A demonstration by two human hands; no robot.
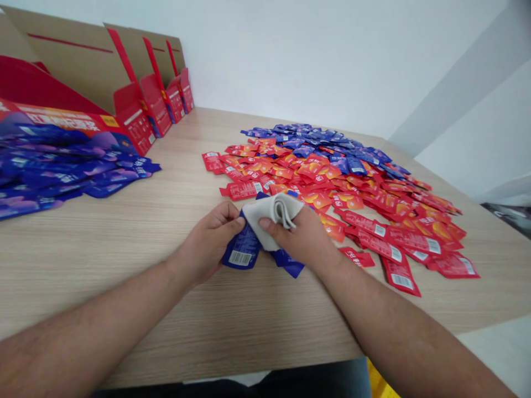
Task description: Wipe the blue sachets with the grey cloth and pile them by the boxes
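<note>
Both arms reach in from the near edge of the desk [124, 309]. The left hand [203, 243] curls its fingers around a blue packet [241, 249], with the thumb on top. The right hand [298, 237] pinches a pale cloth [269, 221] between thumb and fingers, just above the packet. The packet tilts, its barcode end pointing down toward the person. Another blue packet [288, 264] sits under the right hand. A wide pile of red and blue packets [315, 171] lies just past the hands. Open cardboard boxes [141, 105] stand in a row along the far left edge, and their insides cannot be seen. A heap of blue packets [62, 166] lies at the left edge.
</note>
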